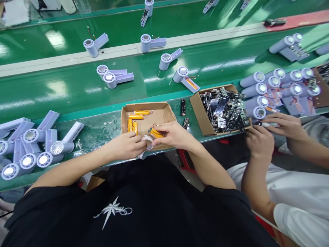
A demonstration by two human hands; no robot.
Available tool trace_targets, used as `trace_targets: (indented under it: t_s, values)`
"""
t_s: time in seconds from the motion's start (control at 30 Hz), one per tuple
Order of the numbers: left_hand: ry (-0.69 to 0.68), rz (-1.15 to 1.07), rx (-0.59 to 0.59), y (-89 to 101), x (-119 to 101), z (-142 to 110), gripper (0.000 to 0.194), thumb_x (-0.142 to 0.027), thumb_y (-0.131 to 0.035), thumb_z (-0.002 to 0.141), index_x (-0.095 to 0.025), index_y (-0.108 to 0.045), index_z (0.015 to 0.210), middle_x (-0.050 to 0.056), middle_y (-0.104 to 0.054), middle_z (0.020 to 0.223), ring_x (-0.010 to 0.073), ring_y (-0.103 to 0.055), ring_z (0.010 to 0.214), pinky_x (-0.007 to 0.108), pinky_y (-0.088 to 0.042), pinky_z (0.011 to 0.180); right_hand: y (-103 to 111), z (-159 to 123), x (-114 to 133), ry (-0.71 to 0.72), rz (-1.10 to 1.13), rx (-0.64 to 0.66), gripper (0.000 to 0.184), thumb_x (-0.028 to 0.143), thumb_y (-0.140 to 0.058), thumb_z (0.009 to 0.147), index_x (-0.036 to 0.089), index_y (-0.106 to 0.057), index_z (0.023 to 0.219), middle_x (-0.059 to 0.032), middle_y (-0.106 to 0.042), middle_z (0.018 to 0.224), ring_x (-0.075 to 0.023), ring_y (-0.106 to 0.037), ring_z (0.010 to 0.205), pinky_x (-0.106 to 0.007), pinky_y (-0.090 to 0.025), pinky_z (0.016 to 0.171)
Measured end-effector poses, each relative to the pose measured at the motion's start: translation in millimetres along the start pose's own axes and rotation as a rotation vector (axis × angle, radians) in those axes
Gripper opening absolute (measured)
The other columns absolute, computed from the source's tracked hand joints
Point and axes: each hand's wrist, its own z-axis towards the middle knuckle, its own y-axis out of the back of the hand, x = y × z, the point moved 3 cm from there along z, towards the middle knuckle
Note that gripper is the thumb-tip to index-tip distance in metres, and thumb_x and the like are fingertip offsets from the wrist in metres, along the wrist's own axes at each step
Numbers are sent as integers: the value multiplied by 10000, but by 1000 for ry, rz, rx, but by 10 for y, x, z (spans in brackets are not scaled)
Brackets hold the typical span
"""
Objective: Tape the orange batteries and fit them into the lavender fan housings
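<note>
So the right hand (174, 136) has an orange cylindrical battery (155, 132) pinched between thumb and fingers, right over a shallow brown cardboard box (162, 117). Left hand (128, 145)'s bunched up beside a whitish translucent round roll (147, 140); can't tell if it's gripping.

Left hand (130, 145) near right hand (172, 136)

There's room left of the cardboard tray (163, 112); the component box (200, 116) blocks rightward.
</note>
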Motion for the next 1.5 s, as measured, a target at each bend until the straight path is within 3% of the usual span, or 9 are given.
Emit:
trace_targets:
  t_s: [0.17, 0.3, 0.43, 0.6, 1.0, 1.2, 1.3, 1.43, 1.5]
  values:
    - [-1, 2, -11, 22, 7, 6, 126, -147, -648, 1079, -172, -757, 1139, 35, -737, 967, 164, -618, 811, 363, -412, 740, 28, 26, 41, 29, 15, -24, 623, 792, -677, 980, 215, -587, 762, 10, -601, 745, -150, -463, 678, -300, -353, 666]
    - [-1, -9, 1, 23, 8, 15, 161, -145, -609, 1096, -192, -761, 1069, 27, -734, 943, 164, -609, 800, 371, -402, 729, 41, 47, 47, 27, -33, -59, 735, 881, -743, 856, 226, -481, 652, 50, -431, 614, -136, -357, 610, -314, -279, 603]
    - [8, -21, -7, 36, 2, 18, 174, -170, -587, 1113, -177, -760, 1098, 30, -736, 945, 168, -606, 799, 376, -400, 732, 71, 66, 51, 67, -61, -114, 744, 907, -746, 825, 225, -511, 642, 39, -444, 605, -141, -377, 599, -327, -296, 605]
    - [33, -51, 94, 31, 9, 7, 208, -190, -543, 1137, -183, -750, 1156, 38, -755, 994, 169, -623, 831, 378, -396, 739, 180, 61, 31, 72, -78, -183, 746, 921, -728, 824, 224, -541, 638, 32, -440, 605, -144, -370, 595, -334, -312, 608]
    - [3, -83, 8, 49, 38, 48, 141, -156, -646, 1076, -155, -759, 1161, 45, -740, 927, 187, -631, 838, 380, -410, 751, -119, 80, 30, 126, -55, -33, 501, 544, -523, 1154, 223, -790, 877, -55, -738, 805, -215, -682, 787, -335, -483, 776]
    - [-34, -124, 82, 180, 69, 158, 169, -132, -635, 1074, -196, -777, 1139, 50, -762, 995, 189, -632, 858, 380, -406, 746, 147, -15, 113, 63, -23, 179, 250, 405, -684, 1072, 217, -777, 935, -53, -769, 897, -208, -674, 794, -327, -493, 765]
    - [-21, -52, 34, 309, 79, 198, 179, -116, -604, 1083, -184, -769, 1086, 49, -748, 934, 186, -631, 857, 367, -421, 744, 71, -59, 68, -82, 215, -79, 303, 519, -799, 981, 216, -781, 979, -48, -780, 912, -219, -712, 820, -333, -562, 777]
    - [74, 32, -95, 439, 58, 168, 180, -96, -595, 1083, -161, -761, 1106, 36, -760, 926, 173, -620, 822, 355, -432, 705, -399, -240, -70, -254, 665, -662, 683, 800, -857, 808, 236, -740, 1175, -91, -802, 1082, -281, -792, 988, -397, -673, 864]
    - [149, -30, -158, 431, -56, 197, 153, -121, -628, 1079, -171, -759, 1141, 37, -781, 967, 174, -628, 837, 358, -442, 706, -533, -380, -129, -315, 761, -833, 769, 854, -880, 732, 245, -721, 1174, -103, -809, 1068, -304, -809, 987, -435, -699, 873]
